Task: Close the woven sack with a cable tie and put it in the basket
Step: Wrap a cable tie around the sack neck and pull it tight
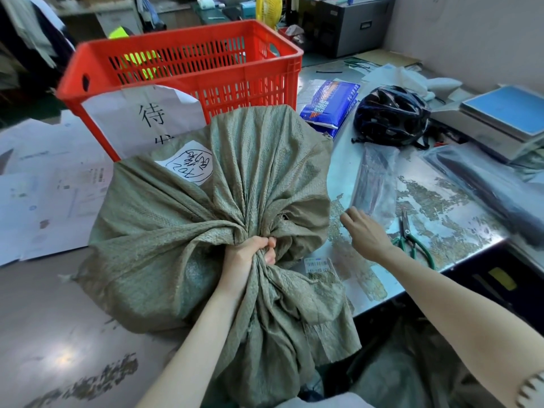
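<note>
A bulging grey-green woven sack with a white handwritten label lies in front of me, leaning against the table's edge. My left hand is clenched around its gathered, twisted neck. My right hand hovers over the table to the right of the sack, fingers apart and holding nothing. A clear bag of black cable ties lies just beyond that hand. Behind the sack stands the red slatted basket with a white paper sign on its front. Loose black cable ties lie at the table's far end.
Green-handled cutters lie on the table right of my right hand. A black helmet, a blue-and-white packet, a blue-topped scale and a long plastic-wrapped dark bundle crowd the table. Papers cover the floor at left.
</note>
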Available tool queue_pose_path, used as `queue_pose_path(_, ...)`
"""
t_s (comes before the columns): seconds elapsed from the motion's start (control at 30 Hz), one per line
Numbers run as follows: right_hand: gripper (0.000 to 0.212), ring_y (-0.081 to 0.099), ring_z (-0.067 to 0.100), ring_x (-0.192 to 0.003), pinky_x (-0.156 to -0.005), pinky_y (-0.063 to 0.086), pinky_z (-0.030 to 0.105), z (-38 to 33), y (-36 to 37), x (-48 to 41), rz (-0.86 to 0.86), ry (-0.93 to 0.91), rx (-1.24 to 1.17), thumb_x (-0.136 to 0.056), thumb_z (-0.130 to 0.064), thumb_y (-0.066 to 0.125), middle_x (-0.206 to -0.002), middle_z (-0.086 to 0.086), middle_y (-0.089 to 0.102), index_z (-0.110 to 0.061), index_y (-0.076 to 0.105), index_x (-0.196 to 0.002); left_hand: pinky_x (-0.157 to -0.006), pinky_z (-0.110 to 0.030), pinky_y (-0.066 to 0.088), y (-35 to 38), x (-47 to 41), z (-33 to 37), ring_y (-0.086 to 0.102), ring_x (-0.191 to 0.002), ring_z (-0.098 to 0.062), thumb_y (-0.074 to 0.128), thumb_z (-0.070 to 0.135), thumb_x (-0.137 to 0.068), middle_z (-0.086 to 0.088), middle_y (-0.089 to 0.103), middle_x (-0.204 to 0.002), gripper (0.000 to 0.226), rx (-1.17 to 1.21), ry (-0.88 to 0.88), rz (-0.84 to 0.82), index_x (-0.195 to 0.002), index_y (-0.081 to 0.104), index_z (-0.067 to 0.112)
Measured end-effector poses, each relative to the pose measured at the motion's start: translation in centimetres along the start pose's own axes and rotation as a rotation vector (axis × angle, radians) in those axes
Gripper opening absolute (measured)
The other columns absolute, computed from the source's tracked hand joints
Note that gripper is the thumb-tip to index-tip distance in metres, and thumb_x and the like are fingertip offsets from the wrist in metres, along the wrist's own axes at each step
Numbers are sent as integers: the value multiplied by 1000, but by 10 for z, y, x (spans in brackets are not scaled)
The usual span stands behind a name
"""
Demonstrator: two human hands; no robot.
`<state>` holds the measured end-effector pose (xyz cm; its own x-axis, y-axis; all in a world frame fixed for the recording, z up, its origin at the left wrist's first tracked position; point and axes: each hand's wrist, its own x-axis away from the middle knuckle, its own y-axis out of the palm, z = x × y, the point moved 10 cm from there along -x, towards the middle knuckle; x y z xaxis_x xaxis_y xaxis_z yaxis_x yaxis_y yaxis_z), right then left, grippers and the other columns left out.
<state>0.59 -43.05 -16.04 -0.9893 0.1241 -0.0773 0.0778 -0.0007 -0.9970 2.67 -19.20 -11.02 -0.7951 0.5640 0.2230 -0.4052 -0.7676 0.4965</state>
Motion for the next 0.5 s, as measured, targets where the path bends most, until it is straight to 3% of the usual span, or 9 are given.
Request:
queue_pose_path(0.1, 36, 44, 28, -81, -70, 30, 36, -17, -22, -2, 145, -1, -65, -61, 16, 46, -88, 14, 56, -6, 46, -89, -41, -17, 34, 0, 0, 0, 38, -38, -10, 48, 11, -71, 1, 48, -45, 12, 2, -3, 1, -75, 49, 0)
queue_pose_path(0.2, 24, 43, 29, -81, -70, 20, 31, -29, -48, -2, 293, 45, -308, -72, 12, 42, -80, 13, 56, -7, 46, -87, -41, -17, 34, 0, 0, -1, 38, -38, -9, 48, 12, -72, 1, 48, -46, 13, 6, -9, 5, -76, 49, 0)
queue_pose_path(0.27, 12, 40, 26, -79, -72, 21, 30, -39, -66, -1, 360, 43, -479, -85, 3, 38, -78, 15, 54, -3, 48, -87, -40, -17, 34, 0, 0, -2, 38, -38, -9, 49, 12, -71, -1, 49, -45, 13, 18, -19, 8, -76, 49, 0)
queue_pose_path(0.33, 15, 37, 24, -78, -73, 25, 31, -48, -83, 2, 400, 41, -596, -90, -1, 35, -81, 18, 54, 2, 49, -88, -40, -17, 34, -1, 1, -3, 38, -38, -10, 49, 12, -72, 0, 48, -45, 14, 23, -30, 11, -76, 50, -1)
queue_pose_path(0.5, 13, 48, 33, -74, -68, 37, 39, -57, -118, 17, 525, 21, -740, -90, 11, 40, -80, 12, 52, 1, 48, -86, -41, -17, 33, -1, 2, -2, 38, -38, -10, 49, 13, -72, -2, 41, -43, 15, 14, -23, 12, -71, 52, -1)
